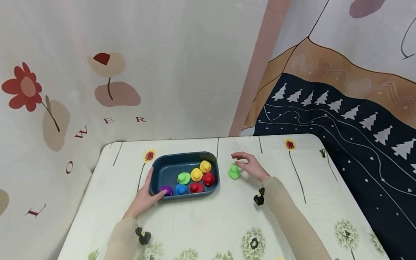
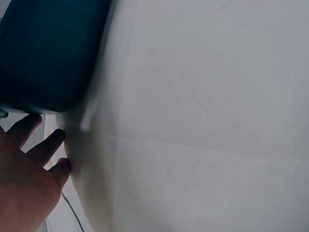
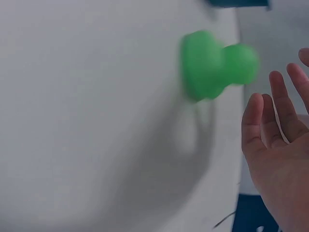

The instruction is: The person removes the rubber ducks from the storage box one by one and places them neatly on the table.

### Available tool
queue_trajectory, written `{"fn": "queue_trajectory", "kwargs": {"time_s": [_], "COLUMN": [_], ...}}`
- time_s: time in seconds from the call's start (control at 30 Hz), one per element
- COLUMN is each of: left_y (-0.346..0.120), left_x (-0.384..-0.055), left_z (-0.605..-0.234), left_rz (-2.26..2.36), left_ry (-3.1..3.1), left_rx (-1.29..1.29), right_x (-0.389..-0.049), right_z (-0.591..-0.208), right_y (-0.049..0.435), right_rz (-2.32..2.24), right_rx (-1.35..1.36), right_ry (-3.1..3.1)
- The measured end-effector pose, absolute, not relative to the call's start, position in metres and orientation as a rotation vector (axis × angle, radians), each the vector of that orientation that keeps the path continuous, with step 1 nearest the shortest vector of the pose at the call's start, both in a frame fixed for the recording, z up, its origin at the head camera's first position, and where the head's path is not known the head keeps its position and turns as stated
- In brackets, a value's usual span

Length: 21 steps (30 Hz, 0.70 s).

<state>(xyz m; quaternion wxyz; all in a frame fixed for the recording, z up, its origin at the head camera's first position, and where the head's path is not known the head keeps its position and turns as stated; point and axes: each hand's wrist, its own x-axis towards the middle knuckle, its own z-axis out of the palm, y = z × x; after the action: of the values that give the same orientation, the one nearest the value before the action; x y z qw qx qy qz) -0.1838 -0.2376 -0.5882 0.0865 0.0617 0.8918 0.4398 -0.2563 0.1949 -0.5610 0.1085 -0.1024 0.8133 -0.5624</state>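
Observation:
A dark blue tray (image 1: 167, 160) stands on the table with several small rubber ducks in it. My left hand (image 1: 143, 197) holds its left end, thumb over the near rim beside a purple duck (image 1: 166, 190) and fingers along the left side. In the left wrist view, spread fingers (image 2: 46, 147) meet the tray's corner. Right of the tray, a green duck (image 1: 234, 172) stands upright on the table. Close beside and over it is my right hand (image 1: 253, 167), fingers apart and holding nothing. The right wrist view shows a gap between the fingertips (image 3: 252, 108) and the duck.
Inside the tray are a second green duck (image 1: 184, 178), a blue duck (image 1: 181, 189), red ducks (image 1: 208, 179) and yellow ducks (image 1: 205, 166), mostly toward the right and near side. A flower-patterned cloth (image 1: 205, 220) covers the table; a curtain (image 1: 176, 69) hangs behind its far edge.

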Motion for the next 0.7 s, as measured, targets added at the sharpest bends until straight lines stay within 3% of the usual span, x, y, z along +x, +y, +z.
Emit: {"fn": "queue_trajectory", "kwargs": {"time_s": [0.37,0.7], "left_y": [-0.236,-0.237], "left_x": [-0.183,-0.183], "left_z": [-0.587,-0.587], "left_rz": [1.318,1.301], "left_ry": [2.647,2.656], "left_rx": [0.179,0.172], "right_x": [-0.256,-0.258], "right_z": [-0.561,-0.538], "right_y": [0.179,0.156], "right_rz": [-1.694,-1.721], "right_rx": [-0.456,-0.404], "right_ry": [2.425,2.349]}}
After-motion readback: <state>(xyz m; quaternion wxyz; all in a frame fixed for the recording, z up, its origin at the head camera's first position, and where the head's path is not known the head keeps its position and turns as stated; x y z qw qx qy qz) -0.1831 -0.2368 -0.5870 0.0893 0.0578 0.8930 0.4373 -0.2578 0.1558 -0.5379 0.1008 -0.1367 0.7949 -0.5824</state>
